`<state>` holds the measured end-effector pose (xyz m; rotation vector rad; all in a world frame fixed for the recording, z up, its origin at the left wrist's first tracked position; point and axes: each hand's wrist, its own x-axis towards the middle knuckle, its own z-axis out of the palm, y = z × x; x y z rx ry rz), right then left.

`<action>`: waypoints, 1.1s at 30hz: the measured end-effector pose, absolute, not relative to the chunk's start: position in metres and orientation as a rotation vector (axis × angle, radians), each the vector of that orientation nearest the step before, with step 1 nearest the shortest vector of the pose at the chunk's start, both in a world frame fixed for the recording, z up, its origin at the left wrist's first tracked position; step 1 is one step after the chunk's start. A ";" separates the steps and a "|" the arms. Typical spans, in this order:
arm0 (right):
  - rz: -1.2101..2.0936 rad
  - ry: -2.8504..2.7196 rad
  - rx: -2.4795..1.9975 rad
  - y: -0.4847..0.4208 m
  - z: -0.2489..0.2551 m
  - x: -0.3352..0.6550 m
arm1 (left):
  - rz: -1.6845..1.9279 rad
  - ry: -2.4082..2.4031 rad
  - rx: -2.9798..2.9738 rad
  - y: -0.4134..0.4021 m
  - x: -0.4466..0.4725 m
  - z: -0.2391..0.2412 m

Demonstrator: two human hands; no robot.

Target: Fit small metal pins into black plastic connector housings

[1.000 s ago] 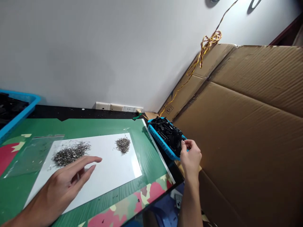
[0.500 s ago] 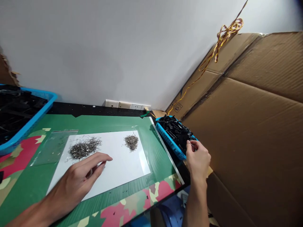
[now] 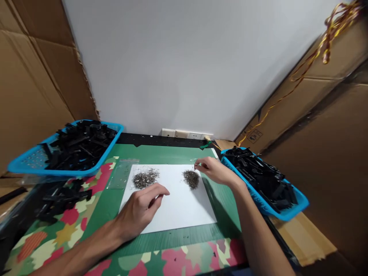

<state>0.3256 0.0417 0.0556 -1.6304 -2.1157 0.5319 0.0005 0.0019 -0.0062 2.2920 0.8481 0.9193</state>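
Brushing small metal-bit pile (image 3: 191,179) w/ R hand (image 3: 215,169) could scatter it; fingers narrow, contents unclear; L hand (image 3: 143,205) fingers slightly parted.

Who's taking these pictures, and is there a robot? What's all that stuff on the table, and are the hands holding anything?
No robot here: those are a person's own bare hands. One camera worn on their head looks forward and down, so you see roughly what they see.

On the green table cover lies a white sheet with two piles of tiny shiny bits: a bigger pile and a smaller pile. The left basket and right basket are blue and full of black pieces.

The left hand seems to hold nothing. The right hand is by the smaller pile; whether its fingertips pinch something is too small to tell.
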 end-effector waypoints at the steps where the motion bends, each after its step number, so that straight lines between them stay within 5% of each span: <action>1: 0.543 -2.106 -1.636 0.047 0.052 0.328 | 0.920 0.860 2.319 0.003 -0.001 -0.004; 14: 0.800 -2.058 -1.629 0.038 0.026 0.359 | 0.801 2.070 2.515 0.079 -0.090 0.065; 21: 0.339 -2.085 -1.658 0.034 0.025 0.304 | 0.320 2.459 2.220 0.115 -0.182 0.097; 33: 0.199 -2.201 -1.942 0.030 0.011 0.262 | 0.505 2.212 2.022 0.148 -0.231 0.057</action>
